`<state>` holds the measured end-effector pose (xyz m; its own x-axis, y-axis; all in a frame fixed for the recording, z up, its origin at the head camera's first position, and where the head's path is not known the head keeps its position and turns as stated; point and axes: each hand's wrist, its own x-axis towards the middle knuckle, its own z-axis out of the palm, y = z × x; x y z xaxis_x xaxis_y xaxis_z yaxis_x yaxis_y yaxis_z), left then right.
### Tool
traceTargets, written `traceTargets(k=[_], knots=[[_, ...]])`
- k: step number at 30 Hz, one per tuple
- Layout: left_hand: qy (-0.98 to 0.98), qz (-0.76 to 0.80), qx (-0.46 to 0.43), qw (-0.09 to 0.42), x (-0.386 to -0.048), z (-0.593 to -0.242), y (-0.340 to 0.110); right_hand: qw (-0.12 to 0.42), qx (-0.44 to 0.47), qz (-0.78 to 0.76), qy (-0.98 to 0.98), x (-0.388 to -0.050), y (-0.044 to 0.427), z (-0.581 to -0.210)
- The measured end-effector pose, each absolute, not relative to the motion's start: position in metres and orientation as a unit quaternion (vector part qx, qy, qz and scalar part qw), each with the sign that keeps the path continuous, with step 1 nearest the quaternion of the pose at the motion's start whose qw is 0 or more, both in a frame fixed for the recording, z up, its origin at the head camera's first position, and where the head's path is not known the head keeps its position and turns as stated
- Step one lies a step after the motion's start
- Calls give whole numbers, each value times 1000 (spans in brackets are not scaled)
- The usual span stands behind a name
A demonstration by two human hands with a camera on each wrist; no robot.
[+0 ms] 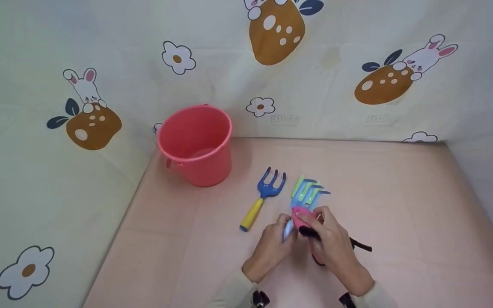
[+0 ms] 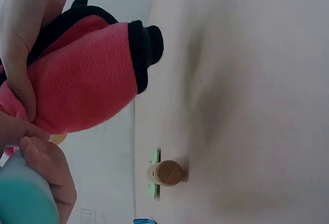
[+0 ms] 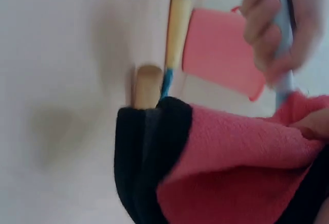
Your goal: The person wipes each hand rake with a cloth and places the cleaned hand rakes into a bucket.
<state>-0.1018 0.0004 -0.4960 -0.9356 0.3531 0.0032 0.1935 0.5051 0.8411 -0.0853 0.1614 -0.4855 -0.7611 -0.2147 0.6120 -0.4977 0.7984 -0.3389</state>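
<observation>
In the head view my left hand [image 1: 270, 246] grips the pale blue handle [image 1: 288, 229] of a tool, its fingers curled round it. The handle [image 2: 26, 198] looks teal at its end in the left wrist view. My right hand [image 1: 334, 241] pinches a pink cloth [image 1: 301, 217] with black edging against the upper part of the tool. Blue tines [image 1: 324, 192] stick out beyond the cloth, over a green rake [image 1: 298, 186]. In the right wrist view the cloth [image 3: 241, 136] bulges in folds and hides where it meets the tool.
A blue fork with a yellow handle [image 1: 251, 214] lies left of the hands. Behind it at the left stands a red bucket [image 1: 210, 167]. The green rake's wooden handle [image 2: 169, 173] shows in the left wrist view. Patterned fabric [image 1: 212, 90] rises behind the pinkish table surface [image 1: 400, 205].
</observation>
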Motion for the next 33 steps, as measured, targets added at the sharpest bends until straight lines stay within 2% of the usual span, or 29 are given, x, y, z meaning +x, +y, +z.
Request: traceTargets(k=[3,7,14,24,33], knots=[[866,469,161,64,-101,-497,3,267,180,260,-910,-83,157,-488],[869,461,161,76,-98,-496,5,260,157,266,-915,-80,155,-489],[865,459,191,71,-95,-488,8,291,133,252,-913,-78,155,-482],[846,492,150,142,-95,-485,13,314,108,244,-911,-81,159,-488],[842,491,144,170,-93,-485,10,314,96,246,-912,-78,160,-500]])
